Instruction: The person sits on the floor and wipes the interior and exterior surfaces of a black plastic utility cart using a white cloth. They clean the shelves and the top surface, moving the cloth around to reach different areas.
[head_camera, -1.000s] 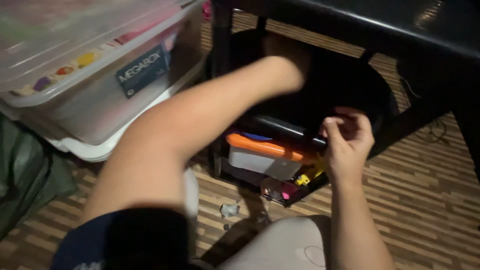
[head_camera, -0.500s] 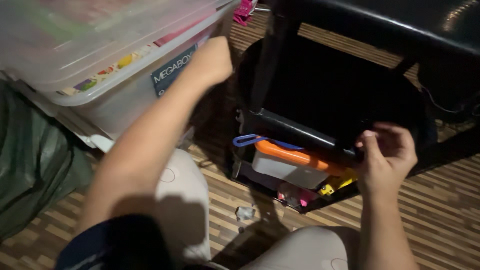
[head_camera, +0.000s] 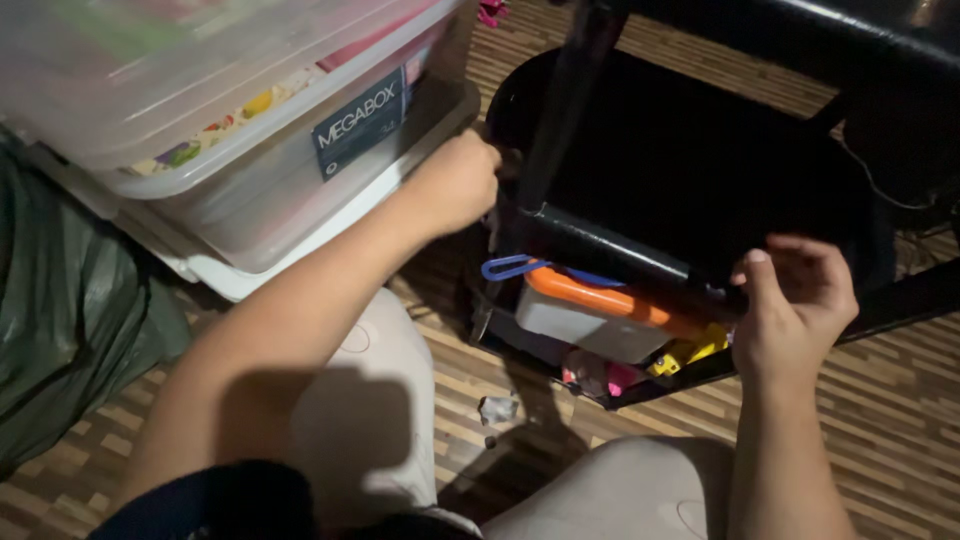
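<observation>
Striped wood-pattern flooring (head_camera: 880, 400) in brown and tan runs under everything, dimly lit, with a small crumpled scrap (head_camera: 497, 408) lying on it near the person's knees.

At the middle is a black open-topped bin (head_camera: 600, 255) whose near rim runs as a long dark bar, slanting from upper left down to lower right. The left hand (head_camera: 455, 185) is clenched at the bin's left corner, beside a black upright post (head_camera: 565, 100); what it grips is hidden by the knuckles, though it looks to be the bin's edge. The right hand (head_camera: 795, 310) sits at the rim's right end, thumb up and fingers curled loosely over the edge, seemingly holding it.

Below the rim lies a white box with an orange lid (head_camera: 590, 315), its long axis following the same slant as the rim, lower end toward the right hand. A blue loop-shaped handle (head_camera: 510, 267) pokes out at the lid's upper left end. Small pink pieces (head_camera: 600, 378) and yellow pieces (head_camera: 690, 352) lie under the box toward the right.

Upper left stands a large clear plastic storage tub (head_camera: 200, 100) with a whitish lid; a dark blue rectangular label (head_camera: 358, 120) with white lettering is stuck on its near face, tilted up to the right, and a strip of small coloured shapes (head_camera: 215, 135) shows through the wall. Dark green fabric (head_camera: 70, 320) is bunched at the far left.
</observation>
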